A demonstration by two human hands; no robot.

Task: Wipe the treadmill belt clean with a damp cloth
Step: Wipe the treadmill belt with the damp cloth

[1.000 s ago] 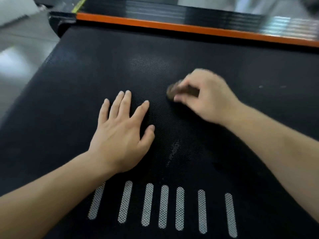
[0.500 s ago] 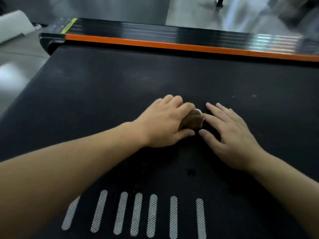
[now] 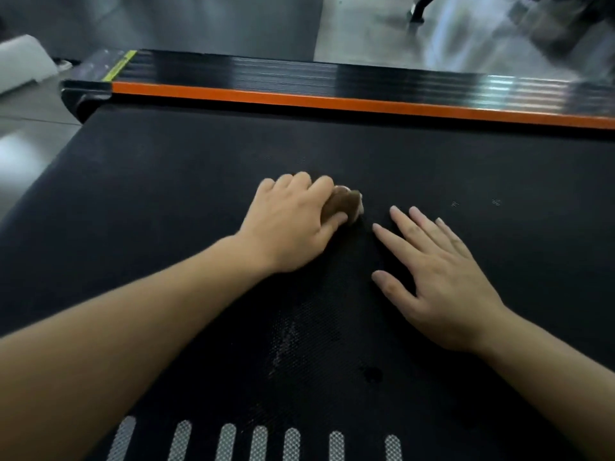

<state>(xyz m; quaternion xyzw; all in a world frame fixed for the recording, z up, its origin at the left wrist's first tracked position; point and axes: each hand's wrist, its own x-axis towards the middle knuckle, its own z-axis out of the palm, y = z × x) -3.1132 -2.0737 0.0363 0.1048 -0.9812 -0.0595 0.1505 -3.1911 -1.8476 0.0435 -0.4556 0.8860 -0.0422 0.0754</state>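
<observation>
The black textured treadmill belt [image 3: 166, 201] fills most of the head view. My left hand [image 3: 293, 224] grips a small bunched brown cloth [image 3: 344, 204] and holds it down on the middle of the belt; only the cloth's right end shows past the fingers. My right hand [image 3: 436, 277] lies flat on the belt just right of the cloth, fingers straight and spread, a small gap away from it. A pale dusty smear [image 3: 286, 341] marks the belt between my forearms, with a dark spot [image 3: 372, 374] to its right.
An orange strip [image 3: 332, 103] and a glossy black side rail [image 3: 299, 74] run along the belt's far edge. A row of white oval markings [image 3: 259, 444] lies near the bottom edge. Grey floor shows at the left and beyond the rail, with a white object [image 3: 23, 61] far left.
The cloth passed from my right hand to my left. The left hand then carried it slightly left, and the right hand flattened on the belt and drew a little away.
</observation>
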